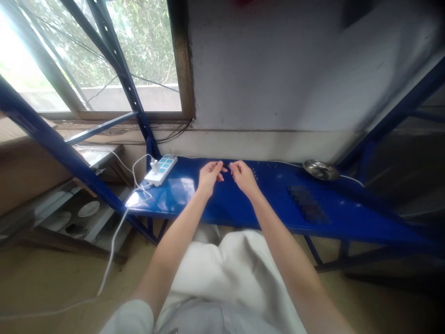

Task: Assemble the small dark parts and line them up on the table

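My left hand [209, 175] and my right hand [242, 176] are held close together over the blue shelf board [243, 204], near its back edge. The fingers of both are curled into pinches that point at each other. A small dark thing [226, 166] shows between the fingertips; it is too small to name. Both forearms reach forward from my lap, which is covered in white cloth.
A white power strip [161, 169] with a plugged-in charger and white cable lies at the board's left end. A metal dish [320, 170] sits at the right back. Blue rack struts cross left and right. A window is behind, with a lower shelf of dishes [69, 218] on the left.
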`<move>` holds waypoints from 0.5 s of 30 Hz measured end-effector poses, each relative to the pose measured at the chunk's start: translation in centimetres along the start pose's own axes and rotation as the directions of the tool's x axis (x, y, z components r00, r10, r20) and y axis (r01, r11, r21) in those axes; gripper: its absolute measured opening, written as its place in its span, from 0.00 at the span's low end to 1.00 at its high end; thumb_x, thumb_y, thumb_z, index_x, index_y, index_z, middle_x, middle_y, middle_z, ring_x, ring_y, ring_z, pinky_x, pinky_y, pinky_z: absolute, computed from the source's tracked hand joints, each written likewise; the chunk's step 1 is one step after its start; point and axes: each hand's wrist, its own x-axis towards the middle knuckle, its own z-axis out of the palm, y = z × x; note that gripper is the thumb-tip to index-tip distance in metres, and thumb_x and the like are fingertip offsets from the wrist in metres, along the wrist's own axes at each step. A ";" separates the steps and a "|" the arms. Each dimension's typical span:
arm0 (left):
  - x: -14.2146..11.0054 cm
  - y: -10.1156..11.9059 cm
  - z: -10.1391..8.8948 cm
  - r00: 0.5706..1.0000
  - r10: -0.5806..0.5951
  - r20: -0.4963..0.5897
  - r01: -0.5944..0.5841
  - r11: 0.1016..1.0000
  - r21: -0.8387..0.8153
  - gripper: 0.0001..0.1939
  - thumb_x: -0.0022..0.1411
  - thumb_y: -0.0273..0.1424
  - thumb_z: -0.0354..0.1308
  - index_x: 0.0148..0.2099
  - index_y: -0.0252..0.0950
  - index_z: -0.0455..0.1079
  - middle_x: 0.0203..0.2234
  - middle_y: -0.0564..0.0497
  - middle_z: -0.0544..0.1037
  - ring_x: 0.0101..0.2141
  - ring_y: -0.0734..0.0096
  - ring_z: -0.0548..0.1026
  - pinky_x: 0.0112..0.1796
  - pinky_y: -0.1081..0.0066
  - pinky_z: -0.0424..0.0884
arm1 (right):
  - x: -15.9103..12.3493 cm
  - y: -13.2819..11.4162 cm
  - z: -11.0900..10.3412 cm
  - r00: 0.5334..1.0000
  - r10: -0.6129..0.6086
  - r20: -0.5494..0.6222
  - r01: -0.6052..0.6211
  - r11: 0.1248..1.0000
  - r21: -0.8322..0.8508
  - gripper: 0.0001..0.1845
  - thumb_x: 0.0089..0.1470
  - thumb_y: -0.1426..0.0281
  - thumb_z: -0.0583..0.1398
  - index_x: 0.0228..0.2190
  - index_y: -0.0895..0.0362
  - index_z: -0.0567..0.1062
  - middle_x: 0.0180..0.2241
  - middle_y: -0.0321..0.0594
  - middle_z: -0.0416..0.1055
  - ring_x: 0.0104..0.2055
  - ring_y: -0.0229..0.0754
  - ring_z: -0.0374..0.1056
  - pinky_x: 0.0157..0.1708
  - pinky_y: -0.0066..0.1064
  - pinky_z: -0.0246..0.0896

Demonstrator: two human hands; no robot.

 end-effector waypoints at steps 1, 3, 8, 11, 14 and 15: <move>0.0 0.0 0.0 1.000 0.002 0.020 -0.002 1.000 -0.008 0.18 0.48 0.41 0.62 0.36 0.31 0.68 0.25 0.50 0.75 0.16 0.83 0.66 0.19 0.78 0.60 | 0.1 0.3 0.0 1.000 -0.020 0.004 0.020 1.000 0.019 0.20 0.51 0.51 0.51 0.26 0.56 0.65 0.23 0.33 0.65 0.23 0.33 0.58 0.26 0.26 0.55; 0.0 0.0 -0.1 0.998 0.008 0.067 -0.007 1.000 -0.018 0.19 0.47 0.39 0.63 0.38 0.31 0.68 0.26 0.50 0.76 0.16 0.82 0.68 0.19 0.78 0.60 | 0.2 0.6 -0.2 0.998 -0.060 -0.001 0.060 0.997 0.047 0.18 0.51 0.52 0.53 0.28 0.56 0.66 0.25 0.34 0.66 0.23 0.33 0.59 0.26 0.27 0.57; -0.1 0.2 -0.2 0.995 0.027 0.097 -0.028 1.000 0.006 0.20 0.46 0.39 0.63 0.39 0.32 0.68 0.27 0.50 0.76 0.17 0.82 0.68 0.19 0.78 0.61 | 0.2 0.8 -0.9 0.994 -0.111 0.020 0.110 0.993 0.045 0.16 0.49 0.57 0.56 0.33 0.56 0.70 0.27 0.36 0.69 0.22 0.33 0.62 0.27 0.28 0.60; -0.1 0.2 -0.1 0.994 0.041 0.097 -0.043 0.999 0.019 0.19 0.46 0.39 0.63 0.38 0.32 0.68 0.26 0.51 0.75 0.16 0.82 0.68 0.18 0.78 0.61 | 0.4 0.9 -1.4 0.987 -0.156 0.051 0.157 0.987 -0.030 0.14 0.49 0.60 0.57 0.35 0.56 0.72 0.30 0.38 0.72 0.24 0.35 0.64 0.30 0.30 0.61; 0.3 0.0 0.1 0.998 0.052 0.043 -0.053 0.998 0.029 0.18 0.46 0.39 0.63 0.36 0.32 0.68 0.24 0.52 0.74 0.15 0.83 0.66 0.17 0.79 0.59 | 0.6 1.0 -1.8 0.972 -0.224 0.076 0.233 0.961 -0.151 0.12 0.49 0.62 0.58 0.32 0.56 0.75 0.33 0.41 0.72 0.29 0.38 0.66 0.33 0.32 0.61; 0.5 0.0 0.2 0.998 0.055 0.009 -0.055 0.998 0.036 0.17 0.46 0.39 0.63 0.35 0.32 0.68 0.23 0.53 0.73 0.15 0.84 0.65 0.17 0.79 0.58 | 0.7 1.0 -2.0 0.969 -0.235 0.071 0.245 0.950 -0.193 0.12 0.48 0.62 0.58 0.30 0.57 0.75 0.33 0.41 0.72 0.30 0.38 0.66 0.34 0.32 0.61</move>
